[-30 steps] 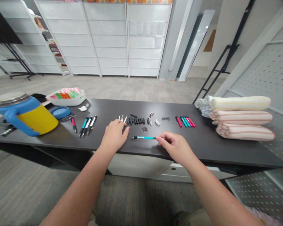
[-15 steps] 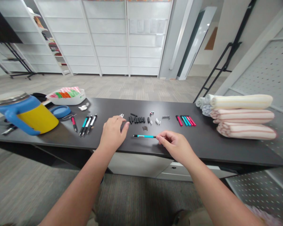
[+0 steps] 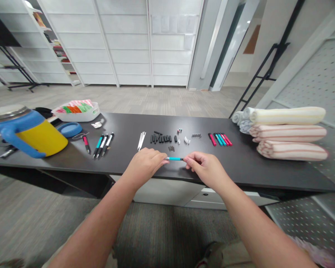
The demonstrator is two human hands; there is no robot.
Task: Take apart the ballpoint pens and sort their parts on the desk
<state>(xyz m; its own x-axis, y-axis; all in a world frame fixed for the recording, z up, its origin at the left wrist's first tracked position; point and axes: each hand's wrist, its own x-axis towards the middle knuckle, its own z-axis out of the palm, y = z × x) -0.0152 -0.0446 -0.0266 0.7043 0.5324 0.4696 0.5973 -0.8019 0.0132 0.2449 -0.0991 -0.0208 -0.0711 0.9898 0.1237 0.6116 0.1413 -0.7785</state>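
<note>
A teal pen barrel is held level just above the dark table, near its front edge. My left hand is closed on its left end, fingers pinched around the black tip. My right hand pinches the right end. Behind the hands lie white refills, a row of small black pen parts, tiny springs and clips, and red and teal barrels.
Finished pens lie to the left, beside a blue lid and a yellow and blue jug. A white tray stands at the back left. Rolled towels are stacked at the right.
My left hand left the white refills and moved right, closing on the left end of the teal barrel. My right hand kept hold of the other end.
</note>
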